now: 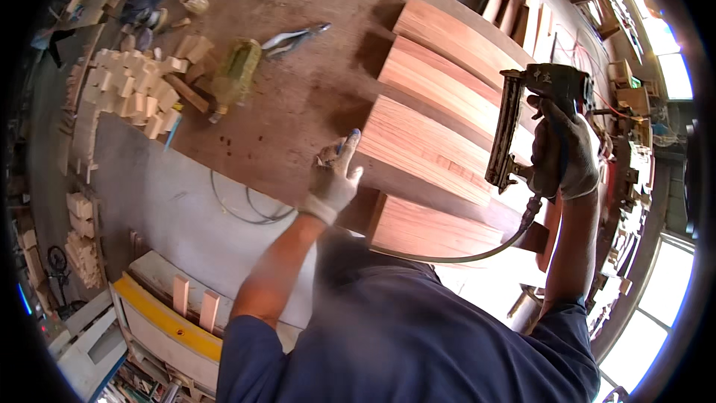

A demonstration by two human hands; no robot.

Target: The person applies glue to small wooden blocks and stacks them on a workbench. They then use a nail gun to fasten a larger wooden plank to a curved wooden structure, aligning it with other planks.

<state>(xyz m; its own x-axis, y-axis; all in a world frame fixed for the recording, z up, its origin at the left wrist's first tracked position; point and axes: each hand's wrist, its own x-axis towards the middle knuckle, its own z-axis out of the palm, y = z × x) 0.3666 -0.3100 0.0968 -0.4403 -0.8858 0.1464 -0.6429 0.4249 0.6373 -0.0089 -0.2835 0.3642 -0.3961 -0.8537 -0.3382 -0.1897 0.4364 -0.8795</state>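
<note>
My right hand, in a pale work glove, is wrapped round the handle of a dark pneumatic nail gun. The gun is raised above the right ends of several reddish wooden boards, and an air hose curves from its handle base back toward my body. My left hand, also gloved, is beside the left end of a wooden board. Its index finger and thumb are stretched apart while the other fingers curl; whether it touches the board I cannot tell. Nearer my body lies another board.
On the brown worktable are pliers, a greenish plastic bottle and a heap of small wood blocks. A yellow-edged cabinet stands at lower left. More boards lean beyond the table's far right.
</note>
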